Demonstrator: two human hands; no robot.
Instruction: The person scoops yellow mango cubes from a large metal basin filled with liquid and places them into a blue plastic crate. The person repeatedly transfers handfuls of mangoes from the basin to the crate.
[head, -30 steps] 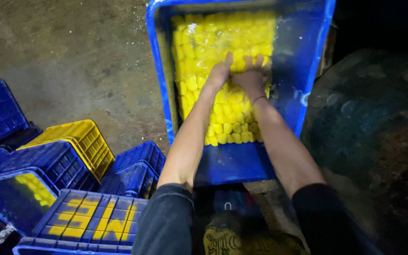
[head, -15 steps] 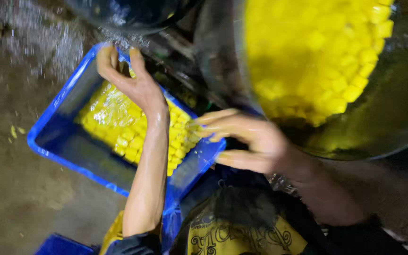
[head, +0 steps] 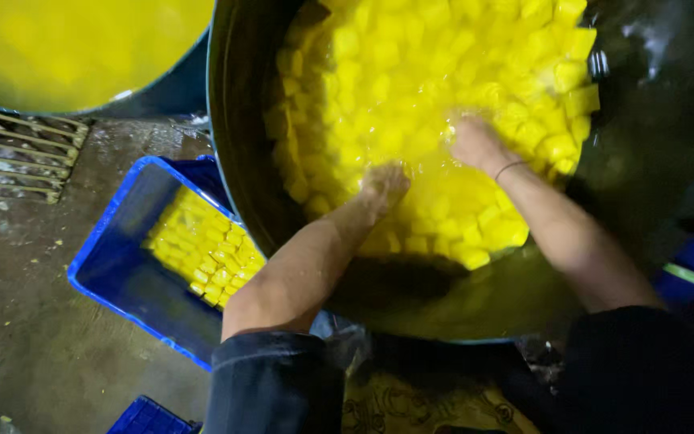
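While both of my hands are sunk among the yellow cubes (head: 411,88), I cannot tell how their fingers are set, since the fingers are buried in the pile and the wet glare hides them. My left hand (head: 383,186) goes in palm down near the middle of the heap, wrist bent a little, with the bare forearm sloping back toward me and the dark sleeve pushed up at the elbow. My right hand (head: 475,143) is further in and to the right, also palm down, knuckles showing, with a thin band round the wrist; its forearm runs down to the right edge of my view. The two hands are near each other but not touching. The cubes float packed together in yellow liquid, filling the large round dark vat (head: 242,145) from its far side to about the middle. Left of the vat, lower down on the wet concrete floor (head: 34,354), a blue plastic crate (head: 114,265) holds a smaller layer of the same cubes. A second vat of yellow liquid (head: 74,48) sits at upper left, beside a metal floor grate (head: 10,157).
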